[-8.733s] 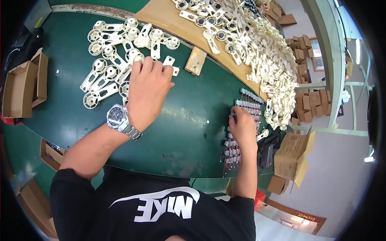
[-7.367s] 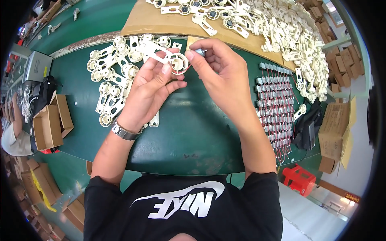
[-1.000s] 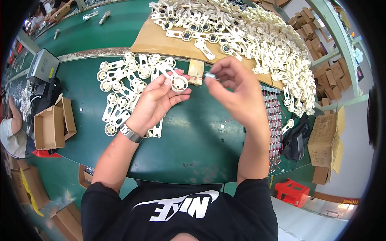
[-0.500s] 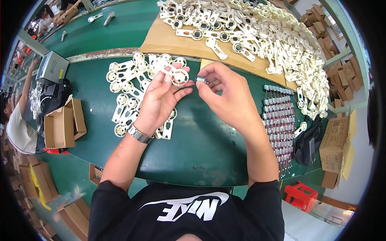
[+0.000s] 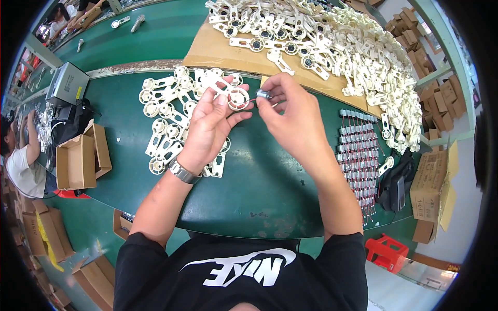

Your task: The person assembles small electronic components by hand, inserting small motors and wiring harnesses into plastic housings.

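Note:
My left hand is closed on a cream plastic housing with a round ring end, held above the table. Between the thumb and fingers of my right hand is a small silvery motor, just right of the ring. Reddish wire shows at the ring and runs toward the motor; how far it passes through I cannot tell. Below and beside my left hand lie several loose cream housings. To the right of my right forearm, small motors with red and dark wires lie in rows.
A big heap of cream parts, some with black round inserts, covers a cardboard sheet at the back. At left stand an open carton and a grey box-shaped device. A black bag lies at right; another person sits far left.
The motor in my right hand has moved slightly up and right. The ring of the housing has shifted a little right, and reddish wire now shows between ring and motor.

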`<state>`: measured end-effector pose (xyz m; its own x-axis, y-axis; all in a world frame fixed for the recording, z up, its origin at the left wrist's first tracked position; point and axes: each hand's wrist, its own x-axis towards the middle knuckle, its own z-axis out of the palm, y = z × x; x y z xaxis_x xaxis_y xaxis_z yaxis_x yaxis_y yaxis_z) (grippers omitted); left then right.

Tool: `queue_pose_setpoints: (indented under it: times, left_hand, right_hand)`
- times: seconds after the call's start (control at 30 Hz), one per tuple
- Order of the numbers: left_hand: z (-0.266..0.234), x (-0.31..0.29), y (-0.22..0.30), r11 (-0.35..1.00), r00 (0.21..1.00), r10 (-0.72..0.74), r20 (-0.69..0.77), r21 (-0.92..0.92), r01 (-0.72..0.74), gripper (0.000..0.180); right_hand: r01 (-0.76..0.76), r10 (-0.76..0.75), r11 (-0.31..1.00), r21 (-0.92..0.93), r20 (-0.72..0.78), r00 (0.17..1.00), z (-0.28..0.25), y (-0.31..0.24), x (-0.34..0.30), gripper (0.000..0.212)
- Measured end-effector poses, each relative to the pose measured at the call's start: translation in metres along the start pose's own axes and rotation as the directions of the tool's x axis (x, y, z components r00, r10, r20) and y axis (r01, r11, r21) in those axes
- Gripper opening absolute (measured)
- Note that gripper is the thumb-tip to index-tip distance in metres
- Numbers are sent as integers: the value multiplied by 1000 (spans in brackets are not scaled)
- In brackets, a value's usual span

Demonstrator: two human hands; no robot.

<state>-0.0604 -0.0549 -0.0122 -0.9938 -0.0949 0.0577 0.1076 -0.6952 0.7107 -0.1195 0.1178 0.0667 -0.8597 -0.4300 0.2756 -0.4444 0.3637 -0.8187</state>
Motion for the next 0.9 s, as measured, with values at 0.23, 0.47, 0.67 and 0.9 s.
queue_pose_setpoints:
  times: [0.23,0.47,0.67,0.9]
  left_hand:
    - [0,3,2,994,996,84,-36,76,-81,56]
    - [-5,5,6,996,992,89,-88,7,-89,51]
    - [-3,6,7,992,989,112,-98,70,-105,48]
    - [-9,8,2,982,983,162,-85,109,-153,56]
  right_hand:
    - [-17,60,961,275,-146,987,33,-6,20,20]
    - [50,-55,998,-26,-281,958,43,6,24,23]
    - [157,-165,986,-50,-338,927,52,12,30,23]
    - [125,-104,979,158,-130,986,53,16,25,31]
